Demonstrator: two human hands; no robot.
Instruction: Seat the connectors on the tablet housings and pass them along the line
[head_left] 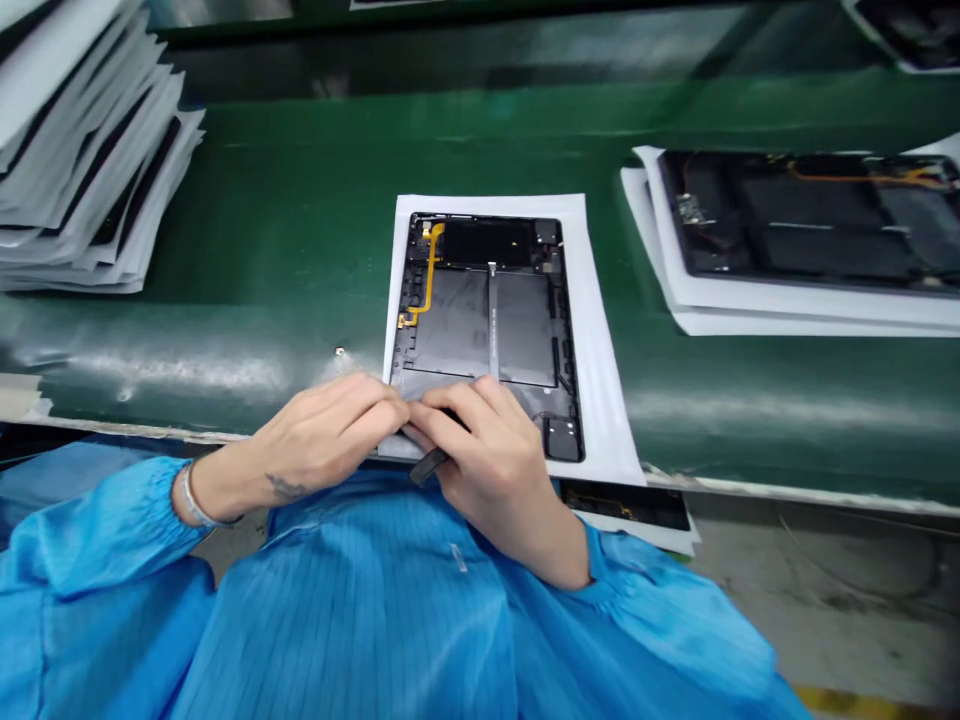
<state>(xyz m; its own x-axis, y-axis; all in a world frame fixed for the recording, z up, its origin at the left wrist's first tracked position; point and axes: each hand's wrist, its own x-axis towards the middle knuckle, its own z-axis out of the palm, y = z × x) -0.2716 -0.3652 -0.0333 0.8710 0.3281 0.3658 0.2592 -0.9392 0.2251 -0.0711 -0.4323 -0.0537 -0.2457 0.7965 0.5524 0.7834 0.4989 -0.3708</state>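
Note:
An open tablet chassis point(487, 320) lies on a white sheet point(596, 330) on the green conveyor belt point(300, 220), showing grey battery cells and a yellow flex cable point(429, 275). My left hand point(315, 440) rests at the tablet's near left corner with fingers curled, fingertips pressing on its lower edge. My right hand point(491, 460) sits beside it on the near edge and grips a small dark tool point(429, 466) whose end sticks out below the fingers. The two hands touch at the fingertips. Blue sleeves cover both forearms.
A second open tablet point(817, 215) lies on white sheets at the right. A stack of white-wrapped panels point(82, 150) stands at the far left. Another dark part point(626, 505) peeks from under the belt's near edge. The concrete floor point(825, 600) shows at the lower right.

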